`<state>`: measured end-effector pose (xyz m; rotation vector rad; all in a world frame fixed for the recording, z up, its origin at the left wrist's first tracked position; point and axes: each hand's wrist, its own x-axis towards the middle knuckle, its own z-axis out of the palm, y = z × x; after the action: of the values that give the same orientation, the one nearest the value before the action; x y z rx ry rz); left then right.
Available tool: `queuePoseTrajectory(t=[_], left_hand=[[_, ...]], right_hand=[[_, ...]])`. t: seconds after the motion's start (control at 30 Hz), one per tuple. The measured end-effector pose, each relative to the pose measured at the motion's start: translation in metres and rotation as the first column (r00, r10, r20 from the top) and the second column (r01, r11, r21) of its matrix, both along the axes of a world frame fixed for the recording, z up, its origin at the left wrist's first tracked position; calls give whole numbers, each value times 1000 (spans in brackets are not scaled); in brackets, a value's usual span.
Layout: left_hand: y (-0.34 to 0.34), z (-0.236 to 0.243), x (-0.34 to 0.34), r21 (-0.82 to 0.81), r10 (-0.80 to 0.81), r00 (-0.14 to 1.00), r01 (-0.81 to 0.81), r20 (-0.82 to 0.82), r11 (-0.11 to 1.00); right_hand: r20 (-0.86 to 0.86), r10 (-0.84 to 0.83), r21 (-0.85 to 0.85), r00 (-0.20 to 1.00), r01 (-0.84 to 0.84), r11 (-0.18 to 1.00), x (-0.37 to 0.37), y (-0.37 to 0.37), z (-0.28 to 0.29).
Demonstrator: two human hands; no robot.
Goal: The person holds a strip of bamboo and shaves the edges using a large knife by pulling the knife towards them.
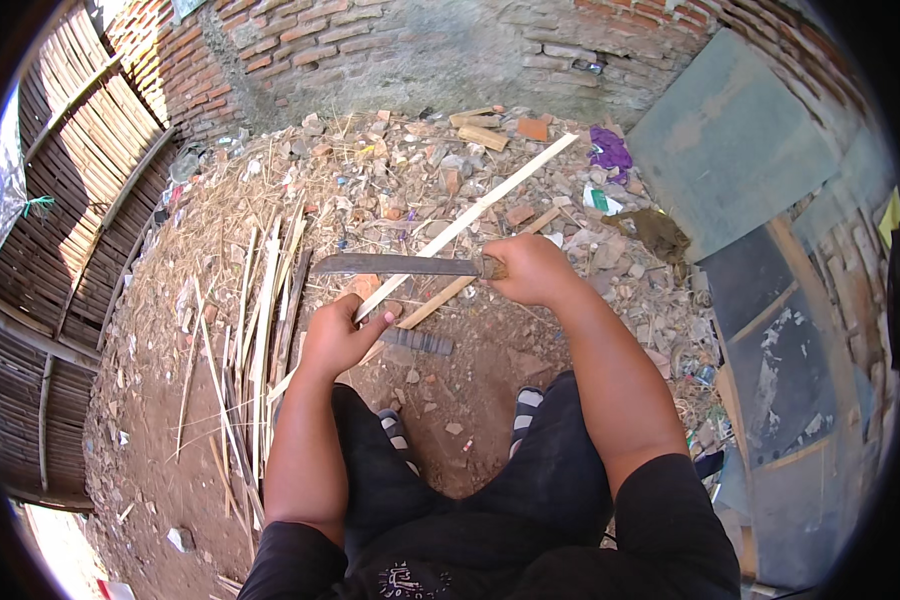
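My left hand point(340, 340) is closed on a long, pale strip of wood or bamboo point(525, 172), which slants up to the right. My right hand point(532, 270) grips the handle of a machete point(400, 264); its long dark blade points left and crosses the strip just above my left hand. Below them a short, dark, ridged piece point(426, 341) lies on the dirt, and a yellowish stick point(429, 311) lies beneath the strip. A bundle of loose pale strips point(268, 300) lies to my left.
My sandalled feet point(400, 440) stand on dirt strewn with rubble point(190, 400). A brick wall point(410, 50) runs behind. A woven bamboo wall point(70, 200) is at left. Large grey panels point(730, 140) lean along the right, near a purple cloth point(610, 152).
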<state>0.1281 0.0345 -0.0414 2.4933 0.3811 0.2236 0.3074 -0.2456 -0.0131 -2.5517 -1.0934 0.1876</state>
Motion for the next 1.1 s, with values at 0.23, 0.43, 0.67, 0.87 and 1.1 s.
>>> queuePoseTrajectory(t=[0.23, 0.43, 0.67, 0.87, 1.1], left_hand=[[0, 16, -2, 16, 13, 1000, -13, -21, 1000], [-4, 9, 1, -29, 13, 1000, -13, 28, 999], [-4, 7, 2, -36, 5, 1000, -5, 12, 999], [-1, 11, -1, -58, 22, 999, -20, 39, 998], [3, 5, 0, -30, 25, 1000, -25, -2, 999]], right_hand=[[-60, -309, 316, 949, 312, 896, 31, -38, -12], [17, -211, 264, 977, 199, 944, 25, -25, -17], [29, 28, 33, 999, -29, 999, -2, 0, -4], [-9, -222, 278, 975, 216, 936, 24, -35, -9], [4, -282, 243, 959, 273, 931, 24, -36, -3]])
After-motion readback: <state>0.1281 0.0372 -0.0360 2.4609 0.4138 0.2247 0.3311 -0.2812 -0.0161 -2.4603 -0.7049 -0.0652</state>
